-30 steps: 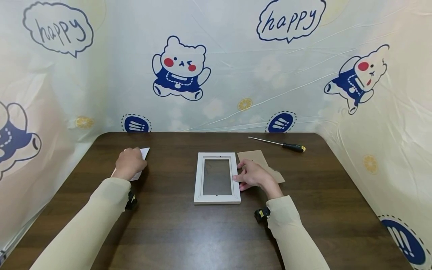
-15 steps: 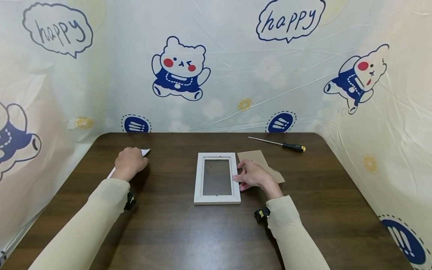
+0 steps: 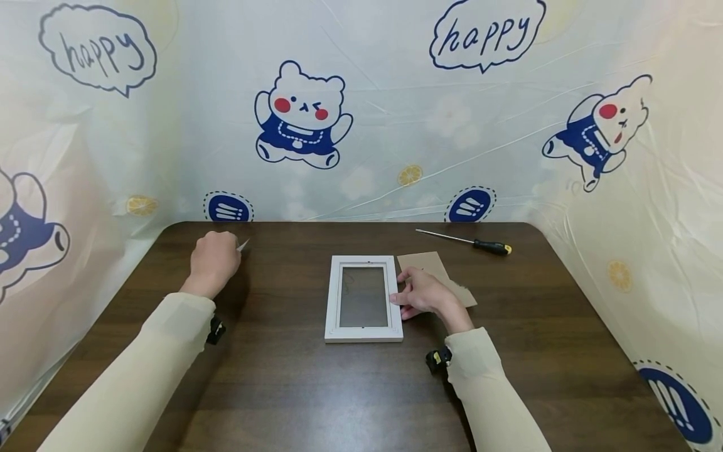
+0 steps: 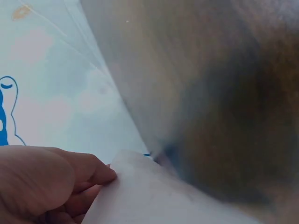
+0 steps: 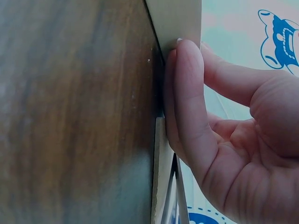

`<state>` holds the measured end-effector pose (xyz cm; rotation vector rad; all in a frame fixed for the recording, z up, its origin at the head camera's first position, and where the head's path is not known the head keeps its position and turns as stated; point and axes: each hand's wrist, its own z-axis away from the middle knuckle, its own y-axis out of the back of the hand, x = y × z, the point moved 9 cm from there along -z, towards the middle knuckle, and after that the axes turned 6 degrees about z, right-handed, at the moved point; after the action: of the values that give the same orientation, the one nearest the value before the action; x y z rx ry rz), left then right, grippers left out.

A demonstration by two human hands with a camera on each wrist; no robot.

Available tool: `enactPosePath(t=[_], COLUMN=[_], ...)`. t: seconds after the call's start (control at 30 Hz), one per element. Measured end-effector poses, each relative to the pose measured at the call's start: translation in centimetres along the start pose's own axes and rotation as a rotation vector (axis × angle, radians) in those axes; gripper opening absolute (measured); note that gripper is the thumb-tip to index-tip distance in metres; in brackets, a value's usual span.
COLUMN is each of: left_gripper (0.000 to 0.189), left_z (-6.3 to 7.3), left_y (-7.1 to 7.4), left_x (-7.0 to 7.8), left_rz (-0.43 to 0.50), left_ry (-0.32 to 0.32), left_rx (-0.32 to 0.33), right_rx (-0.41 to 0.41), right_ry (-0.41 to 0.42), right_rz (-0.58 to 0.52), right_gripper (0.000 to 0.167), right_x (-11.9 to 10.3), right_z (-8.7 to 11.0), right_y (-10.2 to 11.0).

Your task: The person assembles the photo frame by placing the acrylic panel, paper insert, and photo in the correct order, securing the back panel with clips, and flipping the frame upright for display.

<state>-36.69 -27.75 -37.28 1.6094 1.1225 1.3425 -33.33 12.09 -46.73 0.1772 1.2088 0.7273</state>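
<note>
My left hand (image 3: 212, 262) is at the far left of the table, back of the hand up. Its thumb and fingers pinch a sheet of white paper (image 4: 149, 198); in the head view the hand covers all but a small tip of it. A white picture frame (image 3: 364, 335) lies flat near the table's middle, with a grey panel (image 3: 364, 298) inside its opening. At the frame's right side, my right hand (image 3: 426, 292) holds the edge, thumb over the face and fingertips against the outer side.
A piece of brown cardboard (image 3: 426, 260) lies right of the frame, partly under the right hand. Behind it, near the back edge, is a screwdriver (image 3: 491, 247) with a black and yellow handle. A printed curtain (image 3: 384, 125) surrounds the brown table (image 3: 294, 389).
My left hand has moved slightly back with the paper, which shows less and less in the head view. The right hand and the picture frame have stayed in place.
</note>
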Motion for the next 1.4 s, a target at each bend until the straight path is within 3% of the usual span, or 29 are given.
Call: enactPosePath(t=[0.2,0.47,0.67,0.93,1.13,1.4], left_gripper=[0.013,0.021,0.014,0.018,0.025,0.03], left_z=[0.0,0.3,0.7,0.8,1.0,1.3], left_y=[1.3,2.8,3.6,3.6,2.8,1.3], left_x=[1.3,2.9,4.8,6.3,6.7,7.6], left_rz=[0.009,0.071,0.104,0.184,0.292,0.407], left_ry=[-0.056,-0.061,-0.065,-0.01,0.012,0.028], left_rx=[0.047,0.063,0.013,-0.095,-0.201,-0.251], right_rx=[-0.002,0.001,0.003,0.004,0.005,0.005], right_ry=[-0.003,0.001,0.005,0.001,0.001,0.001], right_rz=[0.007,0.004,0.014,0.02,0.027,0.026], right_gripper=[0.048,0.049,0.05,0.05,0.05,0.049], right_x=[0.0,0.0,0.0,-0.1,0.0,0.0], right_z=[0.0,0.0,0.0,0.0,0.0,0.1], right_y=[-0.1,0.0,0.1,0.0,0.0,0.1])
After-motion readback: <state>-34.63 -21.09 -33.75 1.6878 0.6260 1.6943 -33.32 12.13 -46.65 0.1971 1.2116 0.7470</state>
